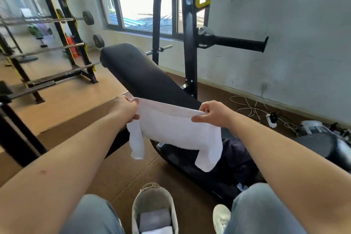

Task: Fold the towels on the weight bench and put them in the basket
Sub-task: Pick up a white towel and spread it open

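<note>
A white towel (174, 129) hangs in the air above the near end of the black weight bench (140, 74), doubled over so two loose ends dangle below. My left hand (126, 108) grips its upper left corner and my right hand (214, 113) pinches its upper right corner. A dark purple towel (237, 156) lies crumpled on the bench seat under my right forearm. On the floor between my knees stands the grey basket (171, 207), with a grey folded towel (154, 218) and a white folded one (161, 231) inside.
The bench's black upright frame (190, 43) rises behind the backrest, with a side peg (237, 43) pointing right. A barbell rack (62, 30) stands at left. Cables and a power strip (271, 118) lie on the floor by the right wall. My white shoe (221, 218) is beside the basket.
</note>
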Tool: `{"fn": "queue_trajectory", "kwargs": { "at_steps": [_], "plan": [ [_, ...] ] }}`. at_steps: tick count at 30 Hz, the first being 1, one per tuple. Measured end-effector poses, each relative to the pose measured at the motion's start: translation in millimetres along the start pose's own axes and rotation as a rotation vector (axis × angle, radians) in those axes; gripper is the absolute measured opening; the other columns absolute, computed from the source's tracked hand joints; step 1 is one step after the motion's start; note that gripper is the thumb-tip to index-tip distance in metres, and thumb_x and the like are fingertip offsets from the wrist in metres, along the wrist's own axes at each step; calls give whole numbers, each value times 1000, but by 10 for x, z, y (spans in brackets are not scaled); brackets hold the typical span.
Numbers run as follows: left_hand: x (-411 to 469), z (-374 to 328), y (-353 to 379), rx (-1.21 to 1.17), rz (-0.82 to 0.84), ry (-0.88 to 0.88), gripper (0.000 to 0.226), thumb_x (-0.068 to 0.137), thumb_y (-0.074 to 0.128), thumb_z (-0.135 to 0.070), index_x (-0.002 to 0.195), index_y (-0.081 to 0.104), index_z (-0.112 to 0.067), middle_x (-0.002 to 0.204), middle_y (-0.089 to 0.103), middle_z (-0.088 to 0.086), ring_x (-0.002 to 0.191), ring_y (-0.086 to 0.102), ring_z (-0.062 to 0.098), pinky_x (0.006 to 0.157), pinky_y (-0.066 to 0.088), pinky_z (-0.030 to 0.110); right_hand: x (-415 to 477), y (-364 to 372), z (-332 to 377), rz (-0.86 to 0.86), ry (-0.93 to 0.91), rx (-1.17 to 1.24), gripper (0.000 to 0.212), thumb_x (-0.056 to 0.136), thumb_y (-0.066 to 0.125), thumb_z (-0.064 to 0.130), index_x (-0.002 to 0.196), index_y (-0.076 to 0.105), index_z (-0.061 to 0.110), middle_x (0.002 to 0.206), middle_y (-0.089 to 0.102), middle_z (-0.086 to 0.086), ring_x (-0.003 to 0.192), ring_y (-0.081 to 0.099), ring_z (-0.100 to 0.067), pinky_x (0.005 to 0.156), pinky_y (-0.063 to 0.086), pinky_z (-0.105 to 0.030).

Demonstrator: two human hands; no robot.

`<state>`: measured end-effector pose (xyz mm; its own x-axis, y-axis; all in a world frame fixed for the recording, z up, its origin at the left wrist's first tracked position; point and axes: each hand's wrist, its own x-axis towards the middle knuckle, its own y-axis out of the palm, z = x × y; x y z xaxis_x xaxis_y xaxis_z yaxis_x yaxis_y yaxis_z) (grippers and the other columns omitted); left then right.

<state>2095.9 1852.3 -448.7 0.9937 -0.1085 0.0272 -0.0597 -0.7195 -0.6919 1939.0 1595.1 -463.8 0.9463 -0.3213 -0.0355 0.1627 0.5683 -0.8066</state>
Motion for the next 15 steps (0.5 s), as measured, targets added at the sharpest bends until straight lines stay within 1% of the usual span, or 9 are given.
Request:
{"fn": "queue_trajectory", "kwargs": {
  "at_steps": [1,3,5,7,9,10,12,13,15],
  "plan": [
    [-19,7,-53,-64,-15,-41,22,104,53,-39,112,50,-19,81,67,3,68,72,14,65,60,27,-7,-29,20,15,2,-8,34,84,79,51,83,66,20,77,60,3,70,54,-14,62,40,-27],
    [-5,45,-162,-138,-59,-91,30,102,59,-35,125,52,-16,87,65,4,68,74,16,69,62,27,-25,-77,54,38,3,-36,27,87,78,44,84,67,19,77,61,1,71,56,-16,62,42,-27],
    [29,97,-278,-105,-93,-71,37,100,64,-31,130,54,-13,99,64,6,67,74,17,66,62,26,-55,-107,91,48,-2,-77,17,90,76,38,88,69,22,82,64,2,74,59,-16,63,44,-26],
    [47,146,-399,32,-107,17,32,96,69,-31,120,60,-12,100,67,7,64,73,16,60,59,23,-92,-122,137,28,-7,-111,8,92,74,34,90,71,26,86,67,3,77,62,-13,64,45,-24],
    [46,202,-525,208,-75,123,24,94,72,-35,102,61,-15,87,69,5,61,71,15,56,55,24,-111,-139,171,-18,-9,-140,6,93,71,32,92,72,27,88,69,4,80,64,-14,65,47,-23],
    [42,236,-588,288,-50,160,24,93,72,-38,96,60,-18,81,69,4,61,71,16,56,54,26,-113,-151,183,-47,-9,-158,8,94,69,32,92,73,25,89,69,4,81,65,-15,65,48,-23],
    [39,308,-708,430,-10,194,27,92,73,-43,92,59,-20,75,69,3,60,70,16,63,57,29,-119,-177,210,-117,-6,-194,11,97,67,31,94,73,23,92,70,3,82,65,-14,63,47,-23],
    [36,346,-763,477,4,195,26,92,73,-42,92,60,-20,76,69,3,60,70,16,64,59,30,-125,-186,232,-152,-5,-211,12,99,66,31,97,73,21,93,70,2,81,64,-13,63,45,-23],
    [50,436,-819,484,29,179,18,92,75,-31,92,61,-19,83,69,4,58,71,16,59,60,29,-131,-190,283,-191,4,-235,15,101,63,31,102,73,19,96,71,-1,79,64,-14,63,46,-23]
  ]
}}
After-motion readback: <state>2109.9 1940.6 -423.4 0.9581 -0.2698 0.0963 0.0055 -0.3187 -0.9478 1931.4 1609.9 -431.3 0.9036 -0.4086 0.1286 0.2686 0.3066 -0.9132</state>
